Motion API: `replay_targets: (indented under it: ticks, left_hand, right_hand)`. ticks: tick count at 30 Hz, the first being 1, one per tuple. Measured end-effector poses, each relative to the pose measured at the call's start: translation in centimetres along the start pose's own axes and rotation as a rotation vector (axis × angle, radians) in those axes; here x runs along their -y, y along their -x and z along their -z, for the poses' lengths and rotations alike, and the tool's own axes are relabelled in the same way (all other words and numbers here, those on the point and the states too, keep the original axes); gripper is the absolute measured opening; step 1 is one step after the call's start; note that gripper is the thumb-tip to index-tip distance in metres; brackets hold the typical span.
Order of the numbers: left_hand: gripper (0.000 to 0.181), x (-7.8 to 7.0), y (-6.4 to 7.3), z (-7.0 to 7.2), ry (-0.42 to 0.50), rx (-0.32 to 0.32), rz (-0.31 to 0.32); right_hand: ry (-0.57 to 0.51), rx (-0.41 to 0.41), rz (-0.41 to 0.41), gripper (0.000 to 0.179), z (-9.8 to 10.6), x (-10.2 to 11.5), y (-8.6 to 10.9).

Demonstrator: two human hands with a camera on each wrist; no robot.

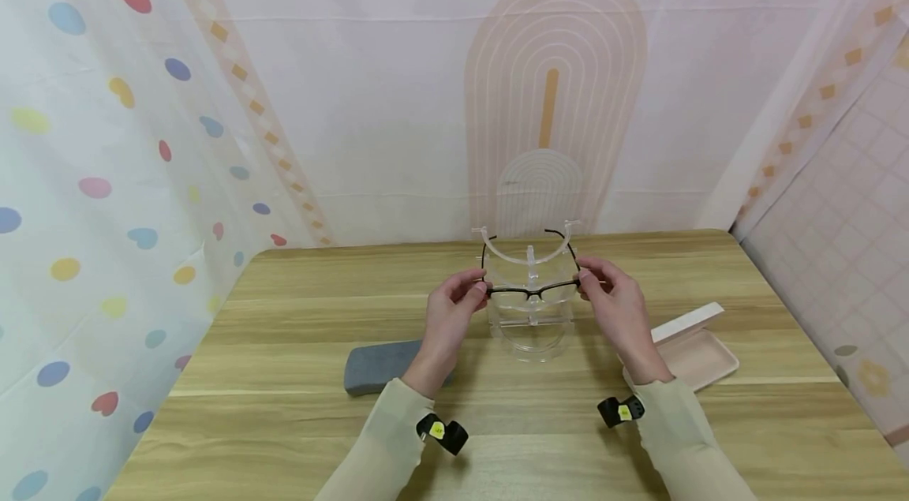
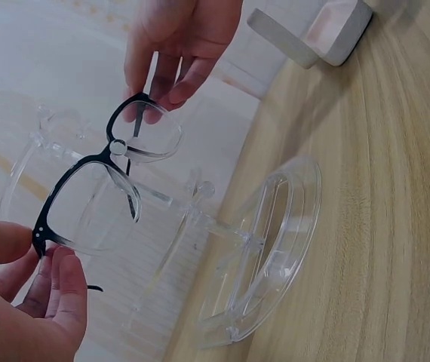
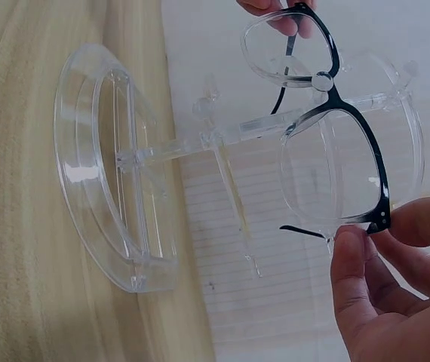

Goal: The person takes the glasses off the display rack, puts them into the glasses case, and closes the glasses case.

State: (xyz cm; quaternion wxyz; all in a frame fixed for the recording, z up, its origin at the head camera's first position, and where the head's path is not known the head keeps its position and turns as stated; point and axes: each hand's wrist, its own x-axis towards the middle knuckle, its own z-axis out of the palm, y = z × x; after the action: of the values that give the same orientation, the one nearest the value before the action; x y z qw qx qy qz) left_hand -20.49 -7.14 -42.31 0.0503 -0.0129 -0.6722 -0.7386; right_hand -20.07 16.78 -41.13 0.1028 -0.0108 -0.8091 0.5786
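Note:
A pair of eyeglasses point(image 1: 529, 293) with a black upper frame and clear lower rims is held level in front of a clear acrylic glasses stand point(image 1: 533, 343). My left hand point(image 1: 454, 310) pinches the frame's left corner between thumb and fingers. At the opposite corner, my right hand point(image 1: 616, 310) pinches the hinge in the same way. The temples are unfolded and point away, on either side of the stand's upper curved arm. In the right wrist view, the bridge of the eyeglasses point(image 3: 334, 94) overlaps the stand's upright post point(image 3: 253, 128).
On the left lies a closed grey glasses case point(image 1: 379, 367), partly behind my left wrist. An opened case point(image 1: 699, 359), pale pink inside, sits at the right by my right forearm. A patterned curtain point(image 1: 398, 91) hangs behind the wooden table point(image 1: 284, 422).

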Motion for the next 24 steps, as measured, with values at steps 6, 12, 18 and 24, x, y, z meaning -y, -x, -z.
replay_targets:
  ticks: [6, 12, 18, 24]
  left_hand:
    - [0.026, -0.2, 0.2, -0.1, 0.007, -0.012, -0.007]
    - [0.025, -0.5, 0.5, -0.1, 0.032, -0.025, -0.002]
    - [0.025, -0.6, 1.0, -0.2, 0.049, -0.023, -0.003]
    - [0.025, -0.7, 1.4, -0.2, 0.065, -0.018, -0.001]
  right_hand:
    - [-0.07, -0.003, -0.002, 0.032, 0.1, 0.3, 0.1]
    - [-0.104, 0.003, 0.004, 0.032, 0.3, 0.6, 0.5]
    - [-0.139, -0.008, 0.025, 0.031, 0.6, 0.8, 1.0]
    - [-0.153, 0.001, 0.044, 0.03, 0.9, 0.8, 1.6]
